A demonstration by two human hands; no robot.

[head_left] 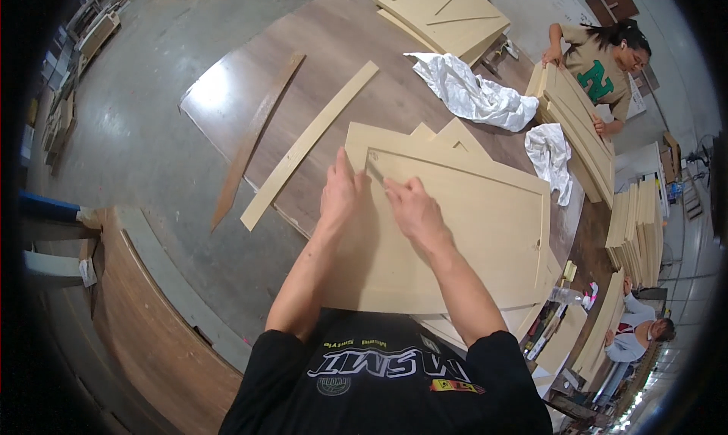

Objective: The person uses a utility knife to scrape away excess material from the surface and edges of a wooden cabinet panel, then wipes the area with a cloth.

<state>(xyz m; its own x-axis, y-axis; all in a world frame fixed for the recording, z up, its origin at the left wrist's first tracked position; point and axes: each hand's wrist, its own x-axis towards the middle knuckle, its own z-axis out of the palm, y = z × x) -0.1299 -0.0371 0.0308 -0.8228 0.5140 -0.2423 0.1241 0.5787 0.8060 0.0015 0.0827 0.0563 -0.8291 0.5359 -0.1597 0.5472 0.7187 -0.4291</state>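
A cream-coloured wooden panel (455,238) with a grooved frame line lies in front of me, overlapping other panels on the table. My left hand (341,191) is closed on its left edge, with the thumb side over the face. In my closed right hand (415,211) is a narrow, grey, blade-like tool (375,171), probably a putty knife. Its tip is at the groove's upper left corner, beside a small dark mark. Part of the tool is hidden by my fingers.
Two long strips, one brown (258,143) and one cream (311,143), overhang the brown table (318,71) on the left. White crumpled cloths (474,94) lie beyond the panel. More panels (447,14) are stacked at the back. A co-worker (603,71) handles panels at right; another person (637,332) is lower right.
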